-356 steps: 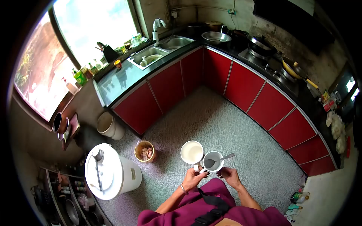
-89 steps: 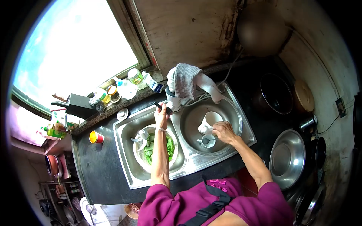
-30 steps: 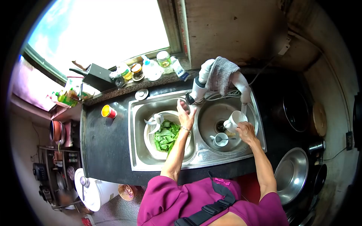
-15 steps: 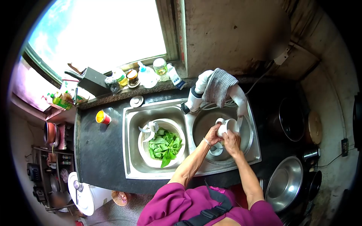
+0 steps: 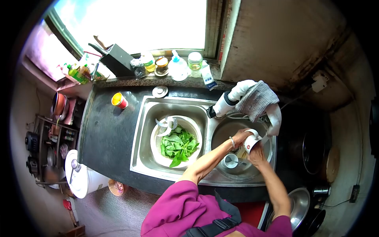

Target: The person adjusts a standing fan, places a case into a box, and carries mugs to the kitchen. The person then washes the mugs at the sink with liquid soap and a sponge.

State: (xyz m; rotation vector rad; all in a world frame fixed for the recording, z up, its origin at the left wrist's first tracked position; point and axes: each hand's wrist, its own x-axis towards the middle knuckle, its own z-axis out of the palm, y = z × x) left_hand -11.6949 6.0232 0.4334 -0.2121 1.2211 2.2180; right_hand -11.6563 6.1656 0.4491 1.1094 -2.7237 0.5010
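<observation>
Over the right sink basin (image 5: 221, 136) a white mug (image 5: 251, 141) with a small red mark is tilted between my two hands. My left hand (image 5: 240, 138) is closed on it from the left, near the handle. From below, my right hand (image 5: 257, 155) presses against the mug, its fingertips hidden by it. Beneath my hands, a white cup (image 5: 230, 160) lies in the basin with its mouth up. Just behind the hands hangs a grey cloth (image 5: 258, 100), draped over the white wrapped tap (image 5: 224, 106).
In the left basin (image 5: 143, 118) a white colander (image 5: 156, 148) holds green leaves (image 5: 177, 144) and a white bladed piece (image 5: 167, 126). A red-and-yellow cup (image 5: 119, 101) stands on the black counter (image 5: 106, 136). Bottles and a knife block (image 5: 117, 61) line the sill.
The mug has been turned, so its red mark now shows. My right hand has moved lower on it. The view has shifted, and the cup in the basin is less covered.
</observation>
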